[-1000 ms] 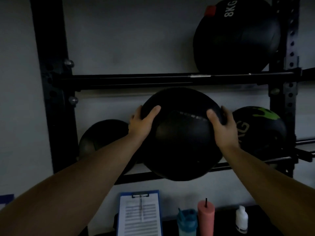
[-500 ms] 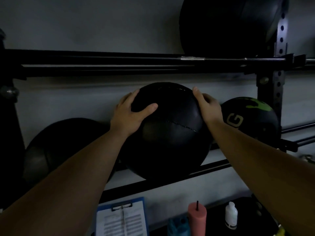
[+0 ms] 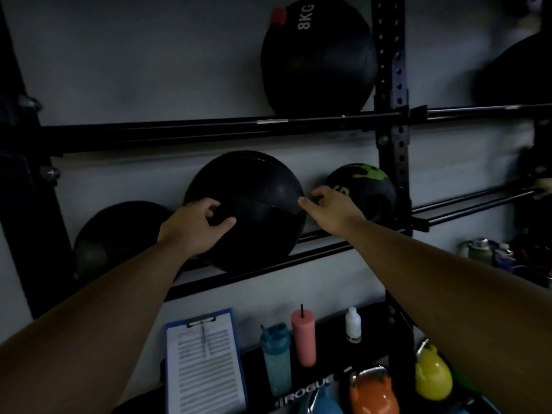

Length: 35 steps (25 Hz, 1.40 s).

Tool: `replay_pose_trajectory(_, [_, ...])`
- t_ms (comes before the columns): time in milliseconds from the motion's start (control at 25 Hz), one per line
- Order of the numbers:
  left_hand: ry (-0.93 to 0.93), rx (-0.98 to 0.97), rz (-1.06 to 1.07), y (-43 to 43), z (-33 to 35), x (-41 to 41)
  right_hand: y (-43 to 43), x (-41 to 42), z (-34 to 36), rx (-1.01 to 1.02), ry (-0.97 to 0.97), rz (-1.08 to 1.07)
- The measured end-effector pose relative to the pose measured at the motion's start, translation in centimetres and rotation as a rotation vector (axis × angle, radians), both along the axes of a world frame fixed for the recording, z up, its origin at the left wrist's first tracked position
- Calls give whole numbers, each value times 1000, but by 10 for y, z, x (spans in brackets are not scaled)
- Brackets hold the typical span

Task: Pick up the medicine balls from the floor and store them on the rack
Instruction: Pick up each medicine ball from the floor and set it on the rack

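A large plain black medicine ball (image 3: 254,204) rests on the middle rails of the black rack (image 3: 316,252). My left hand (image 3: 194,227) hovers at its lower left face, fingers loosely curled and apart. At the ball's right edge my right hand (image 3: 327,209) has its fingers spread, barely touching or just off it. A dark ball (image 3: 119,237) sits to the left on the same rails. A smaller black ball with green splashes (image 3: 363,189) sits to the right. An 8KG ball (image 3: 318,55) sits on the upper rail.
Below the rack stand a blue clipboard (image 3: 206,363), a teal shaker bottle (image 3: 276,357), a pink bottle (image 3: 303,336) and a small white bottle (image 3: 353,324). Orange (image 3: 373,389) and yellow (image 3: 433,373) kettlebells sit at the bottom right. A perforated upright (image 3: 391,115) borders the shelf.
The ball went from held in front of the rack to resting on the rails. Both hands have slipped off its sides and pulled back, fingers opening.
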<state>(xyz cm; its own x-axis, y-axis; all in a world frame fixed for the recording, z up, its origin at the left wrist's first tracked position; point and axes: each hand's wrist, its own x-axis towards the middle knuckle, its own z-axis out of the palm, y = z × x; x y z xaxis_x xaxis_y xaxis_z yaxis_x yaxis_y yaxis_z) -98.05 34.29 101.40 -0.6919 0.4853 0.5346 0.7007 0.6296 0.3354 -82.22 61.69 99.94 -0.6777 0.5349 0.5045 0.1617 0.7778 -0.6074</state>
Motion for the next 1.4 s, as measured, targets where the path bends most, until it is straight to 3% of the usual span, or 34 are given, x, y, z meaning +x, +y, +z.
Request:
replay_pose_trajectory(280, [-2,-73,-146,-18,-38,119,-28,147,-35,1,-60,-101])
replay_pose_trajectory(520, [54,-307,-320,-41,-92,205,-95,305,-93,25,-185,-416])
replay_pose_trajectory(920, [-45,-506,-738,-105,-234,372,-257,504,-260,-188,-637,-618])
replay_pose_trajectory(1160, [-131,-480,-781,-111,-260,424,-293,587,-303,-286,-634,-737])
replay_pose_trajectory(1400, [-191,-557,-814,-65,-324,499,-276,636,-370,-409,-616,-750])
